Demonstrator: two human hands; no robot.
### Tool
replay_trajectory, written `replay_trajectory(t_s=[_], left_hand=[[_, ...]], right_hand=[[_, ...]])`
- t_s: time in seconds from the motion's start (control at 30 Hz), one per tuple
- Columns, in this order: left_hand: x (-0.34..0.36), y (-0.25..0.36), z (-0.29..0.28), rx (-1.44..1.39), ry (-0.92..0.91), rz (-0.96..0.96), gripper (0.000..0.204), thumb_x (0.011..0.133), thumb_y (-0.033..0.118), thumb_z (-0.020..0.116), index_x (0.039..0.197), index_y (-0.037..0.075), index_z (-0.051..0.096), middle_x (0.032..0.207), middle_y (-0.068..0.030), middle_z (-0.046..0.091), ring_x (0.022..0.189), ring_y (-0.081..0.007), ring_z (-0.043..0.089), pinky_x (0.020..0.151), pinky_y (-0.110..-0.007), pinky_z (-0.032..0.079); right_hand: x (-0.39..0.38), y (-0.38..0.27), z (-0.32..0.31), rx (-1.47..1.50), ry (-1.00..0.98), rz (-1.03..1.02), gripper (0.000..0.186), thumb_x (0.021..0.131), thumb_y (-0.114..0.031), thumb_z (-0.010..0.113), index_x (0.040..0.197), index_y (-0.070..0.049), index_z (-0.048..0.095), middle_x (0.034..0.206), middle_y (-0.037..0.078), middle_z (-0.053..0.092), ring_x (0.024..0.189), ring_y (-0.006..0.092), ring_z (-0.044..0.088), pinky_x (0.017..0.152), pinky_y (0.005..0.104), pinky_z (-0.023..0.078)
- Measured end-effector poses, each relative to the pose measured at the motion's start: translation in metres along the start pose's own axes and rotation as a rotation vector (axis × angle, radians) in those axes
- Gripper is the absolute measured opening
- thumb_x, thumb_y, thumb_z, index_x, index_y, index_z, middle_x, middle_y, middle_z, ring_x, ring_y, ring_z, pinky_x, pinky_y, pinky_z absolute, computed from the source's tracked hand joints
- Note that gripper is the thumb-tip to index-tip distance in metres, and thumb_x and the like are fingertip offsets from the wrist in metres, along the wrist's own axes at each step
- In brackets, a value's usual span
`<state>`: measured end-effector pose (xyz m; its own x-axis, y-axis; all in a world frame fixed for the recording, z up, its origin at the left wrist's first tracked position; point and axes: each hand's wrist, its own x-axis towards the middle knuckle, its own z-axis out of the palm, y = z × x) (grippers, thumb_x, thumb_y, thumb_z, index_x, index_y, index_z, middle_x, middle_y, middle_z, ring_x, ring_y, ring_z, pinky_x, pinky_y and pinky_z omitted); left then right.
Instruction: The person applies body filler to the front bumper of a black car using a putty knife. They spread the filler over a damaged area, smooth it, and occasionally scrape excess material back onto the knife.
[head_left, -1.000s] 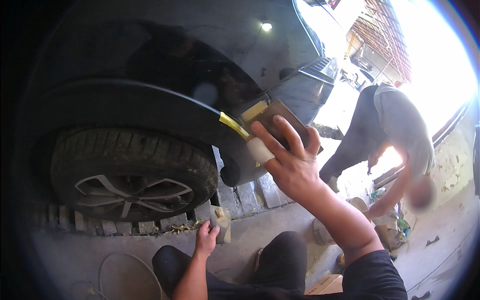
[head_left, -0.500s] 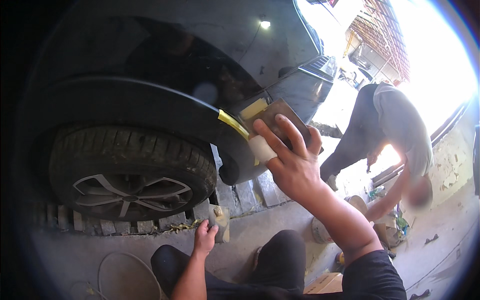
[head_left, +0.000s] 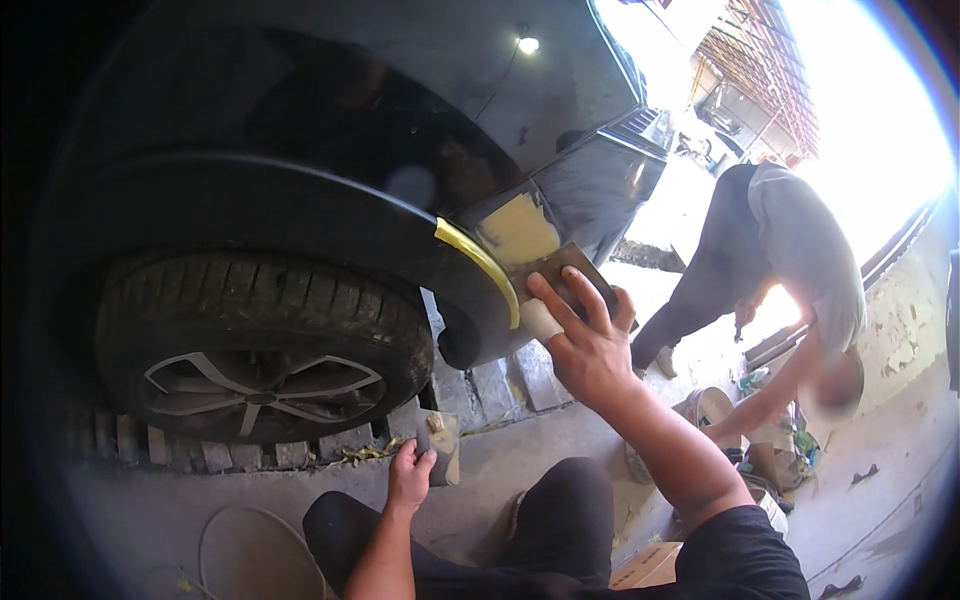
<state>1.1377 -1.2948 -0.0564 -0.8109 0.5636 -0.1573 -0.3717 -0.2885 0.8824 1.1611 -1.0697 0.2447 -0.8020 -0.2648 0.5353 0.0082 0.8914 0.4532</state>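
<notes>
**Spreader [head_left: 602,277] Just Beside Yellow Patch [head_left: 520,230]**

Tape [head_left: 487,260] is edging the car [head_left: 400,90] beside the patch, near the wheel [head_left: 268,345]. The right forearm [head_left: 685,450] is partly covering a bucket [head_left: 710,403]; a co-worker [head_left: 808,240] is bending beyond. The left grip [head_left: 408,480] is pinching a plate [head_left: 446,462]. The right grip [head_left: 595,355] is holding the spreader under spread fingers, thumb hidden.

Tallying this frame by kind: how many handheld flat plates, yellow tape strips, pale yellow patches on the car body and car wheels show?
Flat plates: 2 (left hand, plate; right hand, plate)
Yellow tape strips: 1
Pale yellow patches: 1
Car wheels: 1
Total: 5
</notes>
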Motion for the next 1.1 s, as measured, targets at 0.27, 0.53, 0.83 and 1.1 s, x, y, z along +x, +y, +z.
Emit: replay_trajectory(t_s=[0.27,0.53,0.83,1.1], left_hand=[[0.002,-0.004,-0.001,0.03,0.003,-0.012,0.009,0.094,0.005,0.058,0.103,0.002,0.059,0.09,0.0022,0.06,0.08,-0.0047,0.053,0.073,-0.024,0.044],[0.001,-0.004,-0.002,0.031,0.008,0.025,0.011,0.094,0.005,0.058,0.104,0.001,0.059,0.093,-0.0004,0.063,0.083,-0.0074,0.057,0.075,-0.026,0.046],[0.002,-0.008,-0.002,0.032,-0.022,0.006,0.017,0.094,0.003,0.056,0.11,0.001,0.06,0.103,-0.0035,0.066,0.092,-0.0094,0.059,0.085,-0.027,0.047],[0.002,-0.009,-0.006,0.068,-0.028,-0.004,0.016,0.094,0.003,0.056,0.109,0.001,0.06,0.102,-0.0038,0.066,0.092,-0.0104,0.06,0.085,-0.028,0.047]], right_hand=[[0.016,0.006,-0.018,0.026,0.05,-0.022,0.044,0.069,-0.002,0.069,0.107,-0.022,0.069,0.149,-0.003,0.051,0.14,0.0261,0.037,0.103,0.0514,0.024],[-0.008,0.01,0.003,0.028,0.028,-0.007,0.049,0.07,-0.005,0.07,0.114,-0.024,0.065,0.147,-0.004,0.052,0.137,0.0252,0.04,0.103,0.0516,0.025],[0.021,0.007,-0.03,0.047,-0.015,-0.017,0.045,0.068,-0.001,0.068,0.109,-0.018,0.07,0.15,0.0,0.05,0.139,0.0257,0.039,0.103,0.0528,0.025],[0.016,0.0,-0.029,0.038,-0.057,0.053,0.036,0.074,-0.009,0.068,0.109,-0.019,0.067,0.155,0.002,0.042,0.146,0.0265,0.027,0.107,0.0589,0.018]])
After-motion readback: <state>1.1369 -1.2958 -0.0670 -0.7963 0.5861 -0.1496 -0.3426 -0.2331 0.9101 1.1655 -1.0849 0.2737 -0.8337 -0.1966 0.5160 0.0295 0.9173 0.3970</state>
